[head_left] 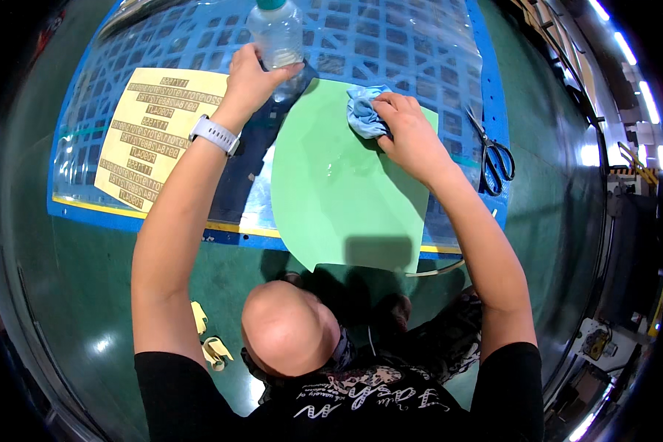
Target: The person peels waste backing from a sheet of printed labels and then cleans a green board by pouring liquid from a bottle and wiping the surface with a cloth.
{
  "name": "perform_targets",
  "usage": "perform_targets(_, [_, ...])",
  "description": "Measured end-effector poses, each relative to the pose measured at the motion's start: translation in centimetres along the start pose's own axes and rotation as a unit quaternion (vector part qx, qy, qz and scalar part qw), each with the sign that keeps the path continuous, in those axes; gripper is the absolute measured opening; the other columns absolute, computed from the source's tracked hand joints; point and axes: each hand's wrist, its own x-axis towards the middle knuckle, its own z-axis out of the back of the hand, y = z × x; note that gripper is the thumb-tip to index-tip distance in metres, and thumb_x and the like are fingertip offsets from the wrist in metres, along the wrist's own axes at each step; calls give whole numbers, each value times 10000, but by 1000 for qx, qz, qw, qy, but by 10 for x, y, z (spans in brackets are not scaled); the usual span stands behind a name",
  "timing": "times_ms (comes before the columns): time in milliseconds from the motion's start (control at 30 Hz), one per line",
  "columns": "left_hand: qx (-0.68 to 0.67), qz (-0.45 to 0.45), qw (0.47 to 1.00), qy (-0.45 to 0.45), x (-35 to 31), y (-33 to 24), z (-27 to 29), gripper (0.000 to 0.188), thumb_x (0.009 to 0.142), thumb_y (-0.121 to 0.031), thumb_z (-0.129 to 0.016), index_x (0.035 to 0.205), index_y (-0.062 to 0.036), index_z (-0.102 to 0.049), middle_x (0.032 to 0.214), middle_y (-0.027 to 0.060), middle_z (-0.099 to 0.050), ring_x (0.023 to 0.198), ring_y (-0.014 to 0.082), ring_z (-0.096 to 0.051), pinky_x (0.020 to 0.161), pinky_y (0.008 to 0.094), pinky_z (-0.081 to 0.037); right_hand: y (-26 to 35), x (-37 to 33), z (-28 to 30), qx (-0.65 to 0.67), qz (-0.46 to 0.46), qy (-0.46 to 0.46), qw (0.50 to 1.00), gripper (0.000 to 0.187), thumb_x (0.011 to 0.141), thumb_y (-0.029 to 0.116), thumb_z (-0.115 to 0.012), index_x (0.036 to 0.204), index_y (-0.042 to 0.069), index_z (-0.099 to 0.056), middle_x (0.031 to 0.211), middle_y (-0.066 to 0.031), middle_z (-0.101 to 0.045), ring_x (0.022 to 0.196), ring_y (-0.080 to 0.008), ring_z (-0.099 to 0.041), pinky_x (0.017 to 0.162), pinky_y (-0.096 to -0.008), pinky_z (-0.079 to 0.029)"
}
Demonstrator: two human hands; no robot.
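Note:
At the far side of the table, my left hand [252, 82] has its thumb and fingers round the lower part of a clear plastic bottle [276, 37] with a teal cap. A grey watch band circles that wrist. My right hand [411, 132] is closed on a crumpled blue cloth [365, 110], pressed against the upper right of a green sheet [346, 184]. The sheet has curved edges, a few shiny wet-looking spots, and a lower end hanging past the table's front edge. Some of the cloth is hidden under my fingers.
A yellow sheet [155, 132] with rows of dark lettering lies on the left of the blue table [88, 211], which is covered by clear film. Black-handled scissors [496, 166] rest at the right edge. Yellow scraps [215, 352] are on the green floor.

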Motion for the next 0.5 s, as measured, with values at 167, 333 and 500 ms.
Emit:
perform_targets(167, [83, 1, 989, -121, -11, -6, 2, 653, 691, -417, -806, 1064, 55, -553, 1036, 188, -581, 1022, 316, -554, 885, 397, -452, 1, 2, 3, -21, 2, 2, 1000, 491, 686, -6, -635, 1174, 14, -578, 1188, -158, -565, 1110, -352, -501, 978, -409, -424])
perform_targets(333, [-3, -149, 988, 32, -60, -22, 30, 180, 879, -79, -592, 1048, -20, -613, 963, 105, -644, 925, 234, -603, 845, 334, -468, 9, 5, 3, -24, -24, -11, 999, 462, 693, 33, -652, 1147, -5, -576, 1169, -178, -569, 1078, -365, -504, 958, -418, -432])
perform_targets(500, [-54, -121, 962, 237, -56, -27, 25, 267, 899, 40, -417, 1114, -11, -566, 994, 102, -658, 905, 207, -597, 856, 312, -470, 40, -2, -7, -40, -101, 3, 994, 401, 694, 76, -665, 1071, -19, -568, 1032, -212, -587, 984, -374, -526, 882, -442, -452])
